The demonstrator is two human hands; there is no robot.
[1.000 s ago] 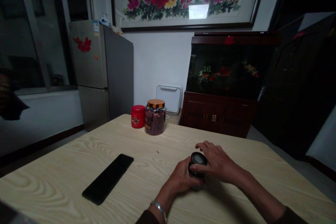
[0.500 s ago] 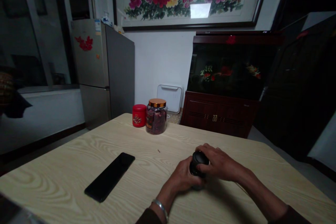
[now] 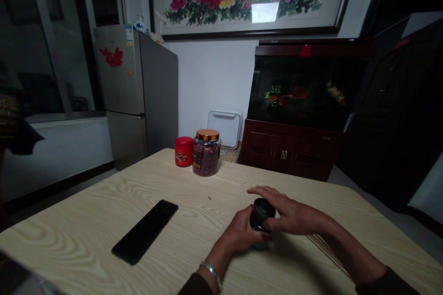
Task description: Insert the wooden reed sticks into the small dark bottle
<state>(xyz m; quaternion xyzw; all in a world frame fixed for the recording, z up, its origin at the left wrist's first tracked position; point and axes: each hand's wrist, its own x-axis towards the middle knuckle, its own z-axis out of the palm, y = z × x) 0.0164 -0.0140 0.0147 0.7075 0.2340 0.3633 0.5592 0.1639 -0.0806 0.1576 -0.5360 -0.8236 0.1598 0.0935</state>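
Note:
My left hand (image 3: 238, 233) is wrapped round a small dark bottle (image 3: 256, 222) with a round black lid (image 3: 264, 207). The bottle is upright, just over or on the table; its lower part is mostly hidden by my fingers. My right hand (image 3: 294, 214) is at the lid's right side, fingers stretched out above it and loosened, with the thumb near the rim. Whether the thumb touches the lid I cannot tell. Under my right forearm lie several thin sticks (image 3: 327, 251), partly covered.
A black phone (image 3: 145, 233) lies on the wood-grain table (image 3: 86, 221), to the left. Towards the far edge stand a red canister (image 3: 183, 152) and a clear jar (image 3: 206, 156) with a copper-coloured lid. A tiny brown scrap (image 3: 209, 198) lies mid-table. Beyond are a fridge (image 3: 121, 78) and an aquarium (image 3: 304, 92).
My right hand has opened from its grip on the lid, its fingers now straightened and lifted. The left hand keeps holding the bottle in place. More of the thin sticks shows.

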